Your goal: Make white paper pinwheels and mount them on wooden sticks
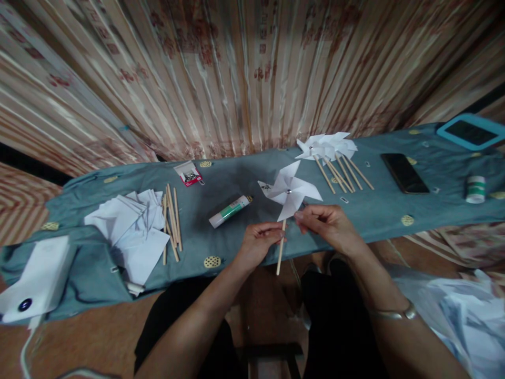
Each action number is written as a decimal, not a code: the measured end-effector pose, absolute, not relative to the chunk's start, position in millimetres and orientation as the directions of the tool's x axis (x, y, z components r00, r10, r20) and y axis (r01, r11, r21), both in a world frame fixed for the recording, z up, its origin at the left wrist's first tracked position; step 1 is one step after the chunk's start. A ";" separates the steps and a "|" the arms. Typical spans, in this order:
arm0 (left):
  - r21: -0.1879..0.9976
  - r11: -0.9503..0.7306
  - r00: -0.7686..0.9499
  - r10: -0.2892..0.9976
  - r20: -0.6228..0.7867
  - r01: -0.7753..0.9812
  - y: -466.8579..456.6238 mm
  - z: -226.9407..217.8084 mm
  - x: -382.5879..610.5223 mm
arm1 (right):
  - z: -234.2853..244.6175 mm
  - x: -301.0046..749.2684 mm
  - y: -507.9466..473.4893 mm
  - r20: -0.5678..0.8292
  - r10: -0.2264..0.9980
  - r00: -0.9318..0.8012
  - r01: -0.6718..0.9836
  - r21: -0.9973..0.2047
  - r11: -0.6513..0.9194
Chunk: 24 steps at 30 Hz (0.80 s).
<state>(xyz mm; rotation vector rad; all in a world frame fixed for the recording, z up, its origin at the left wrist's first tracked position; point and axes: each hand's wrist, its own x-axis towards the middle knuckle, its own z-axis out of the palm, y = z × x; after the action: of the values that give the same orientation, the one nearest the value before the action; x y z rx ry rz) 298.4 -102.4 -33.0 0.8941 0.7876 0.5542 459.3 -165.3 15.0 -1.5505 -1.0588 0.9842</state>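
Note:
A white paper pinwheel (pixel 290 190) with a shiny metal pin at its centre stands upright in front of me on a wooden stick (pixel 281 258). My left hand (pixel 258 243) is closed around that stick, just under the paper blades. With thumb and fingers pinched together, my right hand (pixel 325 223) is at the lower right blade; its fingertips seem to touch the paper edge. Left of the pinwheel lies a glue stick (pixel 230 211) with a green label. Several finished pinwheels (pixel 329 147) lie grouped behind my right hand, sticks pointing toward me.
Loose wooden sticks (pixel 172 223) lie beside a pile of white paper (pixel 134 226) at left. A small red box of pins (pixel 189 175) sits behind. Rightward are a phone (pixel 404 173), a white-and-green cylinder (pixel 475 189) and a blue-framed tablet (pixel 471 131). A white device (pixel 45 273) is at far left.

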 end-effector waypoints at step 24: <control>0.834 0.542 0.608 0.699 -0.376 -0.107 -104.3 -34.7 300.7 | 1.6 483.3 -164.6 0.048 0.726 0.687 0.118 -0.992 -0.045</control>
<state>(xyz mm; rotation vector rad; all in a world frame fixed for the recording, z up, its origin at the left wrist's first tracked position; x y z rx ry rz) 300.7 -104.3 -34.7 0.8728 0.7808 0.5414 483.3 -164.6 1.6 -1.5645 -0.7138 0.5665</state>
